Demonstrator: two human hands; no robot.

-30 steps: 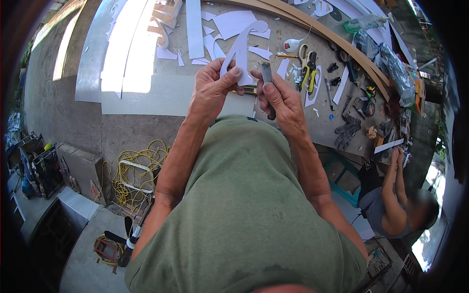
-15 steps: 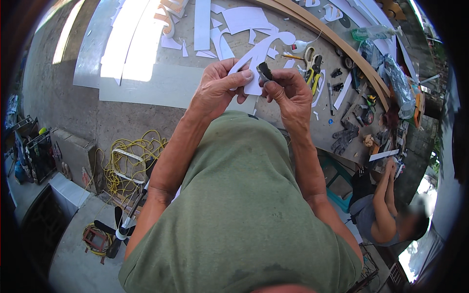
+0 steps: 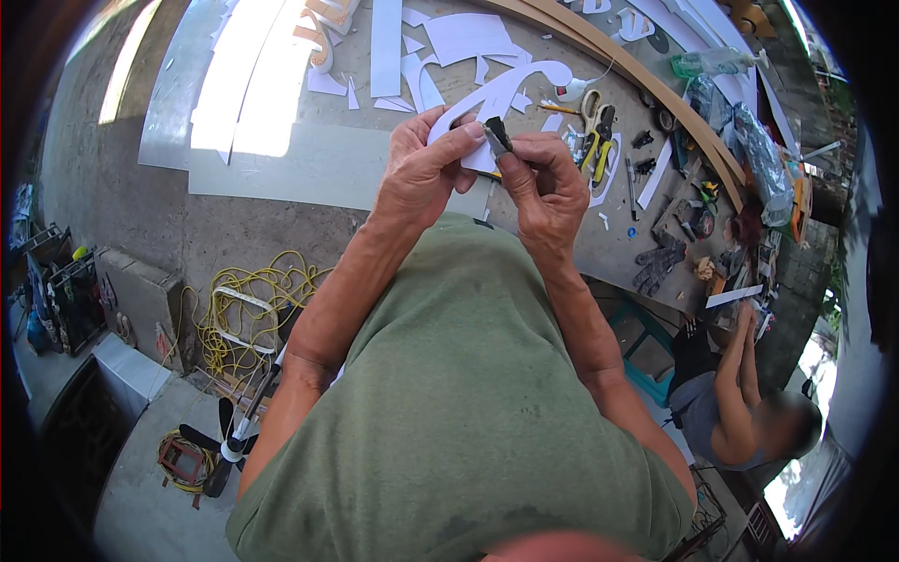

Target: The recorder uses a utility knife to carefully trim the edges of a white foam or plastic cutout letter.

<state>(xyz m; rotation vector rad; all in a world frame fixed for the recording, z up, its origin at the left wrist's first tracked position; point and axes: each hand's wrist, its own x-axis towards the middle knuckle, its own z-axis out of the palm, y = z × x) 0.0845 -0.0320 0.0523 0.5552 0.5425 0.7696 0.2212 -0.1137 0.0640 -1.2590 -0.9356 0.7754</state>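
Note:
A white, curved cut-out shape (image 3: pixel 507 91), with a rounded end pointing away from me, is pinched between the thumb and fingers of my left hand (image 3: pixel 412 169). My right hand (image 3: pixel 548 197) grips a small folded piece of dark sandpaper (image 3: pixel 498 138), black on one face and greyish on the other. It sits against or just over the cut-out, close to my left thumb; exact contact is hard to tell. Both hands are over the near edge of the worktable (image 3: pixel 585 248). Fingers under the cut-out are partly hidden.
Beyond my hands lie white offcuts (image 3: pixel 468 37), scissors (image 3: pixel 590 108), yellow-handled pliers (image 3: pixel 599 145) and a long brown curved strip (image 3: pixel 646 70). A grey glove (image 3: pixel 659 264) rests at the right. Another person (image 3: pixel 721 403) works at lower right. Yellow cord (image 3: pixel 239 323) is coiled on the left.
My right hand has shifted slightly left with the sandpaper, which now tilts the other way across the cut-out. The cut-out has turned a little in my left hand.

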